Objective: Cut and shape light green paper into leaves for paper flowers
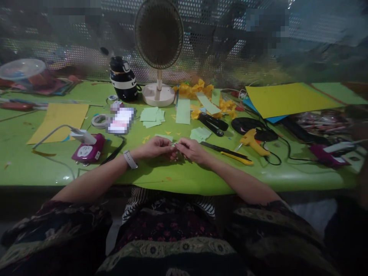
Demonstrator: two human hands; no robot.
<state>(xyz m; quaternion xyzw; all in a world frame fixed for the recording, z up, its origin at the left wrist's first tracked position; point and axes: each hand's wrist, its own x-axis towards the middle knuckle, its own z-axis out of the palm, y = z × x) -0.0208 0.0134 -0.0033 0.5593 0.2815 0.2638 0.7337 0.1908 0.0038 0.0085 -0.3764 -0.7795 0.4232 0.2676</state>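
Note:
My left hand (pixel 161 147) and my right hand (pixel 189 149) meet above the front middle of the table, fingertips pinched close together. Between them shows a small piece of pale green paper (pixel 173 145), mostly hidden by the fingers. Just behind my hands lies a green paper strip (pixel 163 137). To the right rest a pile of green paper pieces (pixel 200 134), a black stapler (pixel 212 123) and a yellow-handled cutter knife (pixel 237 157). Further back are stacked green paper squares (pixel 152 116) and longer green strips (pixel 183 110).
A yellow glue gun (pixel 254 142) with a cord lies right. Left are a purple power socket (pixel 89 149), tape roll (pixel 100 120), phone (pixel 121 120) and orange sheet (pixel 61 119). A fan (pixel 158 94), dark bottle (pixel 123 82) and orange crepe flowers (pixel 195 91) stand behind.

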